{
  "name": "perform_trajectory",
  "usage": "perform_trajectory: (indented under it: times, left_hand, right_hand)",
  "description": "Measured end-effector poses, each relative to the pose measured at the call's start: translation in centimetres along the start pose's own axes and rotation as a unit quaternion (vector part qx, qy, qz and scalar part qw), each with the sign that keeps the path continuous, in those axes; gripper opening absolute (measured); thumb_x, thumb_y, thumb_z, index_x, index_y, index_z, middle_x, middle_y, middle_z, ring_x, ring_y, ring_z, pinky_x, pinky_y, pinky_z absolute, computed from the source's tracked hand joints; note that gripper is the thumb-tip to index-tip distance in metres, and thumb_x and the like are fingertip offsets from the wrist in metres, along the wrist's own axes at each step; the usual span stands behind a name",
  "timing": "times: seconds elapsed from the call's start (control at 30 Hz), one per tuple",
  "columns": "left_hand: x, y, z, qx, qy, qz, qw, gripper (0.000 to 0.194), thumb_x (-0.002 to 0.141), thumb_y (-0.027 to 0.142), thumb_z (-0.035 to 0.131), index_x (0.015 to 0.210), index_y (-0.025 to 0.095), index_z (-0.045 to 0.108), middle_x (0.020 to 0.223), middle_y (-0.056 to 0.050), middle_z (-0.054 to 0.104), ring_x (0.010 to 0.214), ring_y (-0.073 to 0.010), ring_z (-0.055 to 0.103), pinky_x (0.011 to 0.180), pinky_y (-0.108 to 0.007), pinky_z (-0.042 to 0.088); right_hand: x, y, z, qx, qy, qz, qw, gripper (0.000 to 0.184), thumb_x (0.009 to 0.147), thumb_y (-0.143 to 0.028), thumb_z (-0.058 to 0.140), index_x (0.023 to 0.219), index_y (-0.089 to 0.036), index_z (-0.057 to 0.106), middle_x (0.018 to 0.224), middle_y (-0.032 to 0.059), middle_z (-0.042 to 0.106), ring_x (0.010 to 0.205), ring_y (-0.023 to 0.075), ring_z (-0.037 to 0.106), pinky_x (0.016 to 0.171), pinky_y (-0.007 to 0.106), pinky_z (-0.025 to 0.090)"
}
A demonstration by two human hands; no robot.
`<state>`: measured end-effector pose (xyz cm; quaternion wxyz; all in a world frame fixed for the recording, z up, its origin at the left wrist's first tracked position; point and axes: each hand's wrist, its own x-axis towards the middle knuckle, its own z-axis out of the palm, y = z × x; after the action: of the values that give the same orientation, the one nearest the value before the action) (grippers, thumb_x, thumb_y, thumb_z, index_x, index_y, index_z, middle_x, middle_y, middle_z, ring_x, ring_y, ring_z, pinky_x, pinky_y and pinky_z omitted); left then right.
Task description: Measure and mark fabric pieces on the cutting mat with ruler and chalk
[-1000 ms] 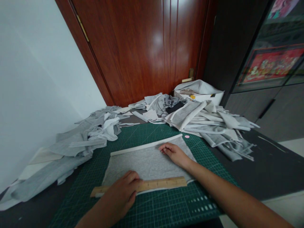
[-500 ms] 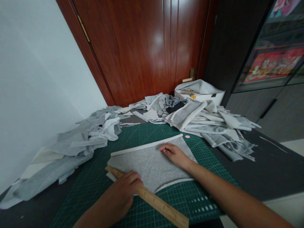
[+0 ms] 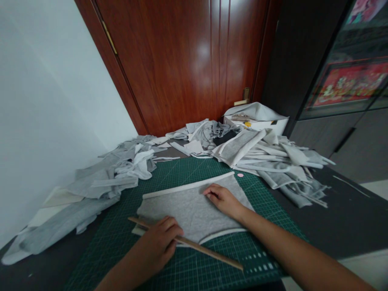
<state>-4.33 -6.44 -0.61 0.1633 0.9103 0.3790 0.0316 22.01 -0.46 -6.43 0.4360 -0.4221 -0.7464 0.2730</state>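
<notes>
A grey fabric piece (image 3: 188, 210) with whitish rolled edges lies flat on the green cutting mat (image 3: 103, 238). My left hand (image 3: 165, 238) is closed around a wooden ruler (image 3: 212, 254), which is tilted nearly on edge and crosses the fabric's lower left side. Over the upper right part of the cloth, my right hand (image 3: 222, 200) has its fingers curled, thumb and fingertips together. Whether anything small is between them cannot be made out.
Grey and white fabric scraps (image 3: 121, 169) are heaped along the wall at left. More cut pieces (image 3: 273, 157) are piled at right, before a white box (image 3: 257, 117). A small pink disc (image 3: 240, 175) lies near the fabric's upper right corner. A wooden door (image 3: 176, 60) stands behind.
The ruler has turned from lying with its broad face showing to nearly on edge in my left hand. My right hand stays over the fabric, almost unmoved.
</notes>
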Motion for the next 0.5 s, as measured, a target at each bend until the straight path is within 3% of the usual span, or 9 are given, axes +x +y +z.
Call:
perform_trajectory:
  times: [0.13, 0.3, 0.43, 0.5]
  left_hand:
    - [1.0, -0.7, -0.5, -0.003, 0.011, -0.041, 0.999, 0.021, 0.09, 0.015, 0.037, 0.092, 0.021, 0.058, 0.097, -0.003, 0.059, 0.092, -0.0173, 0.055, 0.084, -0.031, 0.043]
    - [2.3, -1.1, -1.7, -0.002, 0.012, -0.072, 0.997, 0.02, 0.09, 0.02, 0.037, 0.091, 0.021, 0.058, 0.094, -0.002, 0.062, 0.089, -0.0167, 0.058, 0.082, -0.03, 0.043]
    - [3.2, -1.5, -2.4, -0.003, -0.001, -0.07, 0.998, 0.019, 0.088, 0.021, 0.04, 0.092, 0.021, 0.059, 0.093, -0.001, 0.064, 0.087, -0.0161, 0.059, 0.081, -0.029, 0.043]
    - [3.5, -2.0, -2.5, 0.0, 0.002, -0.081, 0.997, 0.019, 0.088, 0.021, 0.041, 0.093, 0.021, 0.059, 0.092, -0.001, 0.064, 0.086, -0.0162, 0.06, 0.08, -0.029, 0.044]
  right_hand:
    - [0.1, 0.3, 0.0, 0.002, -0.001, 0.003, 1.0, 0.021, 0.084, -0.009, 0.049, 0.092, -0.018, 0.067, 0.091, 0.0051, 0.065, 0.087, 0.0163, 0.06, 0.083, 0.03, 0.046]
    - [0.4, 0.8, 0.0, 0.067, -0.004, 0.035, 0.997, 0.016, 0.088, -0.023, 0.051, 0.089, -0.019, 0.067, 0.089, 0.0045, 0.067, 0.084, 0.016, 0.061, 0.08, 0.03, 0.047]
    - [0.4, 0.2, -0.5, 0.199, -0.061, 0.084, 0.974, 0.033, 0.092, -0.043, 0.047, 0.087, -0.016, 0.065, 0.082, 0.0046, 0.067, 0.073, 0.0141, 0.061, 0.07, 0.027, 0.049]
    - [0.2, -0.5, -0.9, 0.207, -0.094, 0.094, 0.969, 0.036, 0.091, -0.047, 0.048, 0.085, -0.016, 0.065, 0.077, 0.003, 0.067, 0.068, 0.0132, 0.059, 0.065, 0.026, 0.048]
